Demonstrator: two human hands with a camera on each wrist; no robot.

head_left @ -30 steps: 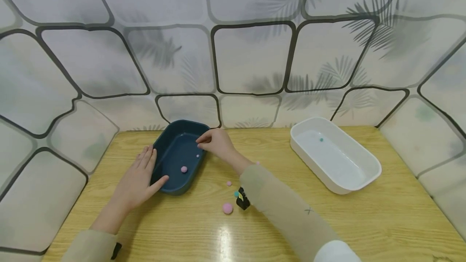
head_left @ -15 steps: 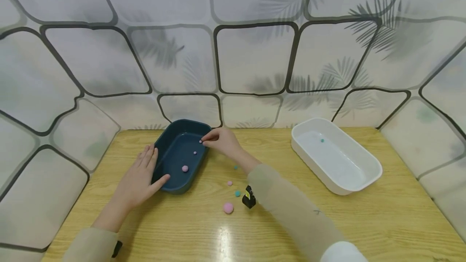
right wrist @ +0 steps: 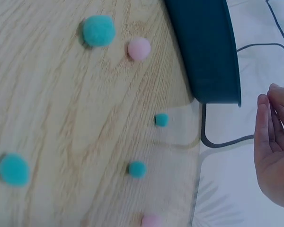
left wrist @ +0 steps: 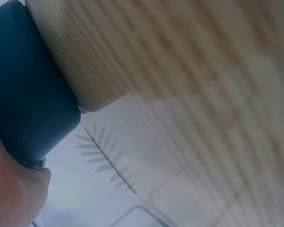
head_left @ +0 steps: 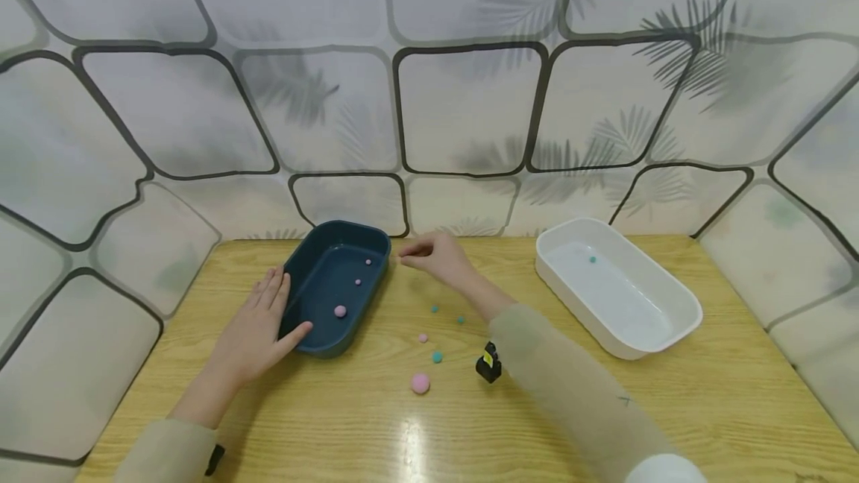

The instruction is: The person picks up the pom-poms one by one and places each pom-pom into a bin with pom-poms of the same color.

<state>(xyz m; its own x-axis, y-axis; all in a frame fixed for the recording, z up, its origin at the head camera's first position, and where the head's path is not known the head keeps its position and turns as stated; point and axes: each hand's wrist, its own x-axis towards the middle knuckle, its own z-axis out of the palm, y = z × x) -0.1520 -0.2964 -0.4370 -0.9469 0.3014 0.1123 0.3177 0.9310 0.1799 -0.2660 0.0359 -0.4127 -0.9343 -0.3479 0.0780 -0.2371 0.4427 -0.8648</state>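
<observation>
A dark blue tray stands at the back left of the wooden table and holds three pink pompoms. My left hand lies flat beside the tray's left wall, thumb against its near corner. In the left wrist view the blue tray fills the left side, with the left hand below it. My right hand hovers just right of the tray, fingers relaxed and holding nothing. The right wrist view shows the right hand with nothing in it, beside the tray's end. Several loose pompoms lie below it, among them a teal pompom and a pink pompom.
A white tray at the back right holds one small teal pompom. Between the trays lie loose teal pompoms, a small pink pompom and a larger pink pompom. The patterned wall rises right behind the table.
My right hand let go of a small pink pompom inside the blue tray, then drew back to the right, clear of the tray. The left hand stayed put.
</observation>
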